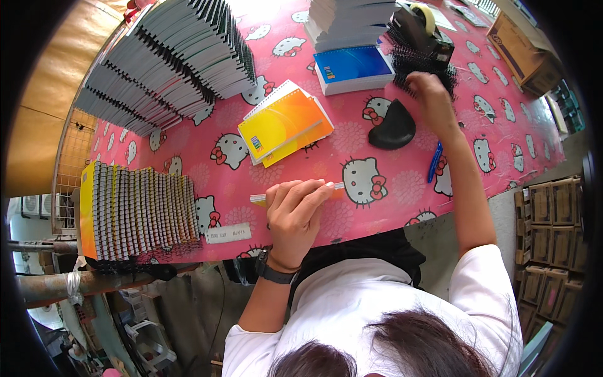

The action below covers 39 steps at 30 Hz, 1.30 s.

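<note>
My left hand (pixel 294 210) is closed over a thin stack of notebook sheets (pixel 258 199), which stands edge-on near the table's front. Its coloured edge shows on both sides of my fingers. My right hand (pixel 432 99) reaches to a heap of black binding wires (pixel 449 78), its fingers curled at the heap's near edge. What the fingertips hold, if anything, is hidden. Between my hands lies a black, rounded, wedge-shaped object (pixel 393 127). Beyond my left hand lie loose yellow-orange notebooks (pixel 284 125), overlapping on the table.
Tall stacks of wire-bound books (pixel 169 63) fill the back left. Bound yellow notebooks (pixel 141 207) stand in a row at front left. A blue-topped notebook pile (pixel 353 66) sits beside a black tape dispenser (pixel 419 34). A blue pen (pixel 434 162) lies right; a cardboard box (pixel 522 50) stands far right.
</note>
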Motion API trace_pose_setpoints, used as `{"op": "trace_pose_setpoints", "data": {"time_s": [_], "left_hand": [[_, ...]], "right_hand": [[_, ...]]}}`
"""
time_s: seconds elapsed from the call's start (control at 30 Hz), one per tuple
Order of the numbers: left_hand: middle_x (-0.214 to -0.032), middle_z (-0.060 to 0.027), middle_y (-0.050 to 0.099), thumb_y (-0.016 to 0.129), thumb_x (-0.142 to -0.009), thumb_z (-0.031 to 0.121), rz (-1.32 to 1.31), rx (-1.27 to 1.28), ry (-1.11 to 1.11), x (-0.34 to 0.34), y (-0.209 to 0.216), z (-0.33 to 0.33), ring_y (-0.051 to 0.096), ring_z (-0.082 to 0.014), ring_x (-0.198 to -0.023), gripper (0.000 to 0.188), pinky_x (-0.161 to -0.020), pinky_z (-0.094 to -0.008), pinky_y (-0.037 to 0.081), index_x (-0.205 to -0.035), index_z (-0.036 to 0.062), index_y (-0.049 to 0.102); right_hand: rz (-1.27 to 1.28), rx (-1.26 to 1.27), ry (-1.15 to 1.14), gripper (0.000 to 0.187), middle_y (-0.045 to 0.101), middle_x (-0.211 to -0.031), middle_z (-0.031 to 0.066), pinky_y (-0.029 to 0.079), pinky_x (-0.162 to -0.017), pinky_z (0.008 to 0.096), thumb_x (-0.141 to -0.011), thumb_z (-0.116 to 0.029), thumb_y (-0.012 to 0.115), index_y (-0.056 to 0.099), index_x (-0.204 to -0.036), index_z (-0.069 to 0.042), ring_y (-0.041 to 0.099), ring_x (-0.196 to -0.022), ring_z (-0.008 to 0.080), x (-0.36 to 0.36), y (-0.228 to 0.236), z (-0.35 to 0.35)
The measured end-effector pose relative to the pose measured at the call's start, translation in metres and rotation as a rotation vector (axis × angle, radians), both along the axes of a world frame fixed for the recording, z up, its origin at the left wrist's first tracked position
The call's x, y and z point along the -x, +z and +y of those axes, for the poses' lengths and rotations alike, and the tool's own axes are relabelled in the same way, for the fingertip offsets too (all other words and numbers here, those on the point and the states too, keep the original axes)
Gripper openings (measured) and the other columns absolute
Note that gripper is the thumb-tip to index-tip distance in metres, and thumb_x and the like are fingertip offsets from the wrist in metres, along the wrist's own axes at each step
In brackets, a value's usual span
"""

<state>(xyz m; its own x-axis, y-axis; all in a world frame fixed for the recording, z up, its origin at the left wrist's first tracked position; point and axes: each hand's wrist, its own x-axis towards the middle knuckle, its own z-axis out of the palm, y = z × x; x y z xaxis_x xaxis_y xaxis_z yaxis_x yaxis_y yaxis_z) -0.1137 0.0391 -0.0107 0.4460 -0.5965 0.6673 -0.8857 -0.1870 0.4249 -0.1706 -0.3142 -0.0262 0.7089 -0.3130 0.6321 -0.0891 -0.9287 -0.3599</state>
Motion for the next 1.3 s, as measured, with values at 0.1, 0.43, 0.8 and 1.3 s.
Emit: {"op": "trace_pose_setpoints", "data": {"time_s": [0.1,0.43,0.8,1.3], "left_hand": [[-0.090,-0.0021,0.070,0.072,-0.078,0.007,0.014,-0.016,0.019,-0.002,-0.001,0.003,0.062,-0.0192,-0.082,0.016,-0.078,-0.0318,0.043,-0.094,0.0110,0.072],[-0.089,0.0004,0.068,0.070,-0.071,0.003,0.012,0.009,-0.013,0.001,-0.001,0.003,0.062,-0.0188,-0.082,0.025,-0.077,-0.0325,0.042,-0.094,0.0122,0.070],[-0.091,-0.0001,0.068,0.071,-0.073,0.004,0.009,-0.005,-0.005,0.002,-0.003,0.007,0.061,-0.0192,-0.083,0.024,-0.078,-0.0327,0.042,-0.096,0.0125,0.070],[-0.096,0.0022,0.062,0.074,-0.075,0.031,0.117,-0.217,-0.026,0.016,0.014,0.003,0.056,-0.0183,-0.094,0.025,-0.093,-0.0404,0.028,-0.095,0.0175,0.065]], "right_hand": [[-0.102,0.093,-0.059,0.038,0.060,-0.093,0.0116,0.051,-0.076,0.0348,-0.081,0.010,0.055,0.064,-0.114,-0.007,0.061,-0.083,0.0271,0.002,0.049,0.048],[0.349,-0.727,0.598,0.018,0.060,-0.087,0.0067,0.048,-0.069,0.0279,-0.081,0.004,0.066,0.065,-0.098,-0.003,0.060,-0.079,0.0162,0.042,0.036,0.157],[0.406,-0.636,0.766,0.023,0.059,-0.085,0.0065,0.047,-0.065,0.0267,-0.083,0.002,0.066,0.064,-0.106,-0.002,0.058,-0.073,0.0142,0.038,0.034,0.152],[0.368,-0.117,0.092,0.058,0.051,-0.133,0.0207,0.043,-0.098,0.0439,-0.075,-0.027,0.076,0.056,-0.126,-0.011,0.050,-0.118,0.0364,0.031,0.012,0.091]]}}
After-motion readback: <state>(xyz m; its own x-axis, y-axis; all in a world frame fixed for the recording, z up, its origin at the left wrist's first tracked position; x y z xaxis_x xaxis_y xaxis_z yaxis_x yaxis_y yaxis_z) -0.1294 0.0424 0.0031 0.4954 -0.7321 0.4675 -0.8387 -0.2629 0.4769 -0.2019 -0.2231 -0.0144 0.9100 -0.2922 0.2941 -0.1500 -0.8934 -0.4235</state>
